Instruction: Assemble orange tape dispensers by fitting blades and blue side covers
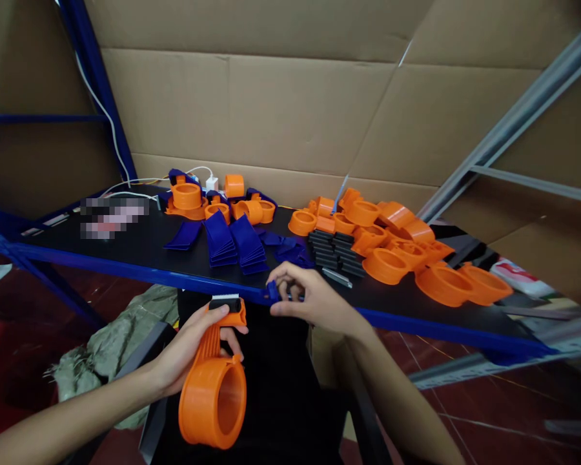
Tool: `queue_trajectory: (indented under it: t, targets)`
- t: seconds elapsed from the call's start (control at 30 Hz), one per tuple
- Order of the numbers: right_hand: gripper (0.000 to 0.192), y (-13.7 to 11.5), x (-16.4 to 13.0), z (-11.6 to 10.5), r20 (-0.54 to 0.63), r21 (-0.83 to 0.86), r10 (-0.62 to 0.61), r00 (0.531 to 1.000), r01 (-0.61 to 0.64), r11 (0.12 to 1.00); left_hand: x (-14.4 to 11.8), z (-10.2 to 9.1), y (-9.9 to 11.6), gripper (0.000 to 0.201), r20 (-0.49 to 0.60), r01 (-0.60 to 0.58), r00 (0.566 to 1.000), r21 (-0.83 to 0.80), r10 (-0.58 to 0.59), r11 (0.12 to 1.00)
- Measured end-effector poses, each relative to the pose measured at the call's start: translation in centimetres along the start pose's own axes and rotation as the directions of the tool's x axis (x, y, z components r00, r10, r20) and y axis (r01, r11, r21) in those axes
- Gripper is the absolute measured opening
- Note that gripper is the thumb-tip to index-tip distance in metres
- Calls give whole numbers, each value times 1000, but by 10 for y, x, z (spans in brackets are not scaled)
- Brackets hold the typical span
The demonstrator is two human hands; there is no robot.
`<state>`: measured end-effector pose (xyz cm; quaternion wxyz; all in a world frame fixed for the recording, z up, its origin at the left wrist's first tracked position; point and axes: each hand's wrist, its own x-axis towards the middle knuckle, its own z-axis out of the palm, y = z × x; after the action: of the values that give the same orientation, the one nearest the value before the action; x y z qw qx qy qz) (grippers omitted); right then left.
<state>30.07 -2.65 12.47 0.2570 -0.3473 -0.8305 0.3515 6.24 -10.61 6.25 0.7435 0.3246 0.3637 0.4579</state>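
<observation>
Orange dispenser (213,387): we grip its handle in our left hand (193,352), below the bench (140,248) edge.
Blue clip (274,292): pinched in our right hand (312,297) at that edge.
Bench: blue flaps (235,242), black blocks (332,248), orange rings (392,242) piled behind.

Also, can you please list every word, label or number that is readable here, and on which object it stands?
None can be read.
Pixelated patch on the black tabletop: blurred, unreadable.
Orange dispenser in the left hand: no print visible.
Blue piece at the right hand: no print visible.
</observation>
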Motion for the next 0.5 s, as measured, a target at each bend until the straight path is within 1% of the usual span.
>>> queue_trajectory:
  t: [0.07,0.13,0.23,0.33,0.5]
  targets:
    - [38,0,-6,20,-19,102,27,999,-25,994,-3,2,-1,29,6,-38,999,28,38,999]
    - [37,2,-8,35,-55,172,55,997,-44,984,-4,4,-3,29,34,-67,997,60,65,996]
    - [33,4,-6,46,-63,222,81,995,-65,973,-4,4,-6,29,38,-105,994,107,101,989]
    - [31,4,-6,50,-45,193,85,995,-75,978,-1,4,-6,31,12,-128,992,139,127,982]
    - [44,6,-11,57,-130,84,77,988,-66,994,-1,3,-4,30,-4,-99,995,129,100,987]
